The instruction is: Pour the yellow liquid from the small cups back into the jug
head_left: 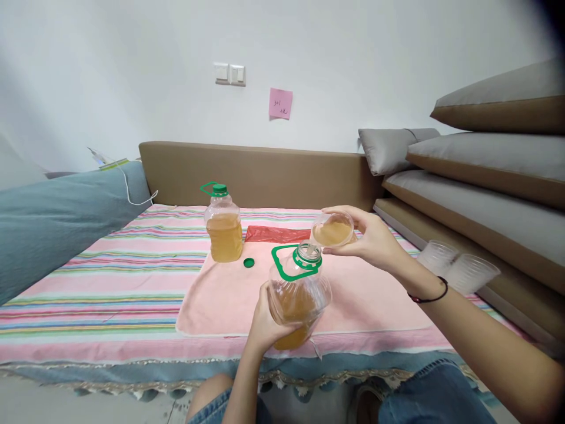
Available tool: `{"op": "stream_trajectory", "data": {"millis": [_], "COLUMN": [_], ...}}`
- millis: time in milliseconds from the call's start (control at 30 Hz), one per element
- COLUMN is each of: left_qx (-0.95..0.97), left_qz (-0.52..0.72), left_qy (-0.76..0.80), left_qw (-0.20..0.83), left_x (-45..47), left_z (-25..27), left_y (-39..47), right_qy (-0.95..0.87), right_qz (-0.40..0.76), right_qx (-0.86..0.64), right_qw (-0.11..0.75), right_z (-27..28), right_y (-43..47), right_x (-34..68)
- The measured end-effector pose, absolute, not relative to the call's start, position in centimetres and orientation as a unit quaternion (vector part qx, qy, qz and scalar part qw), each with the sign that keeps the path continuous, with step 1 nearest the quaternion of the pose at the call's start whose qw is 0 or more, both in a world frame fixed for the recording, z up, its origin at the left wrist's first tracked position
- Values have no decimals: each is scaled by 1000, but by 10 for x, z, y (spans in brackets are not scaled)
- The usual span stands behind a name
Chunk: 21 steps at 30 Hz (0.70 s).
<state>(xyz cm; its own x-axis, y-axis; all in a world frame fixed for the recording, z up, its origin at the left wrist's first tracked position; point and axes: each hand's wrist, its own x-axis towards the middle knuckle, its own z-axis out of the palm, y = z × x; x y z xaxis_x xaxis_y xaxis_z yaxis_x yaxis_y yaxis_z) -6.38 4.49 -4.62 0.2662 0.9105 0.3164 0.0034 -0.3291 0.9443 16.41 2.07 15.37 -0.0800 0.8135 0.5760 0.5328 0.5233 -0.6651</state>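
My left hand (pixel 271 324) is wrapped round the lower side of a clear plastic jug (pixel 311 294) of amber liquid. The jug has a green carrying ring, and its mouth is uncapped. My right hand (pixel 371 235) grips a clear plastic cup (pixel 333 228), tilted toward the jug's mouth, with amber liquid in it. The cup's rim is right beside the jug's neck; I cannot tell whether they touch. A second jug (pixel 225 232), with its green cap on, stands upright farther back on the left. Between the two jugs lies a loose green cap (pixel 249 262).
A pink cloth (pixel 220 306) lies on the striped bedcover (pixel 110 282), with a red plastic sheet (pixel 276 234) at its back edge. Stacked clear cups (pixel 470 271) lean at right beside the piled grey-brown cushions (pixel 485 188). A blue armrest (pixel 66 218) bounds the left.
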Motion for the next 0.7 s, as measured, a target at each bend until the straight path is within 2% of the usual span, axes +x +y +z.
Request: {"op": "stream_trajectory", "data": {"millis": [700], "left_qx": [645], "left_qz": [501], "left_qy": [334], "left_qw": [471], "left_x": [-63], "left_z": [-44], "left_y": [42], "right_qy": [-747], "right_qz": [101], "right_qx": [-471], "right_qw": [457], "right_z": [163], "right_y": [20], "right_x": [162]}}
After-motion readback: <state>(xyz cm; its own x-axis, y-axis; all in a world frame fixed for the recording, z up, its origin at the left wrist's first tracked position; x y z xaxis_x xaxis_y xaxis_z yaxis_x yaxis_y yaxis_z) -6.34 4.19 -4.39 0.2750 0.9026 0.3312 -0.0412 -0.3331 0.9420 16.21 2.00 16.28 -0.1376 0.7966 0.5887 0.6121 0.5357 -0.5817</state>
